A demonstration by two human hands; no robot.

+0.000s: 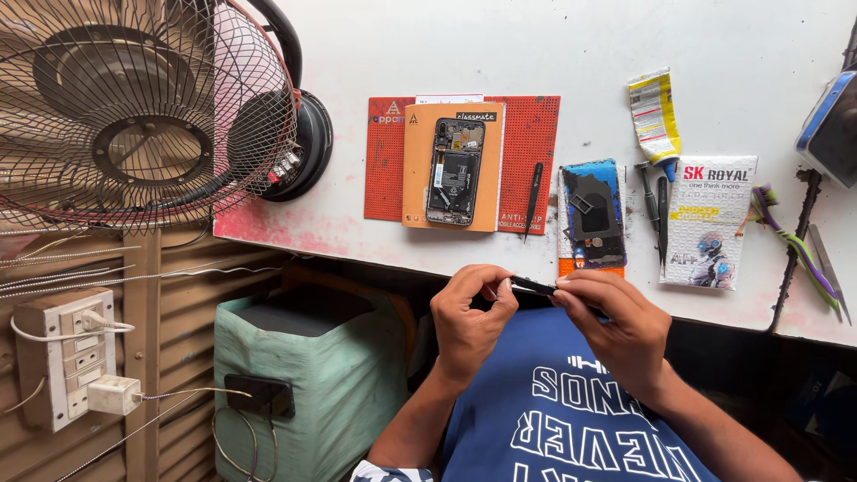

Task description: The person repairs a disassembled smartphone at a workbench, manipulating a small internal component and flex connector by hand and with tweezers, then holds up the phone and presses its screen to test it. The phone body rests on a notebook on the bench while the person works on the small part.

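Below the table edge, both hands' fingers pinched on one small dark part.

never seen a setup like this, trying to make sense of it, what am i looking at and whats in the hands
There is no machine: the single picture comes from a camera worn on a person's head, looking down at their own two hands. The left hand and right hand together hold a small dark flat part between the fingertips, above the lap. Ahead is a white table. On it lie an opened phone on an orange board, a phone back cover, black tweezers, a glue tube and a printed packet. A fan stands at the left.
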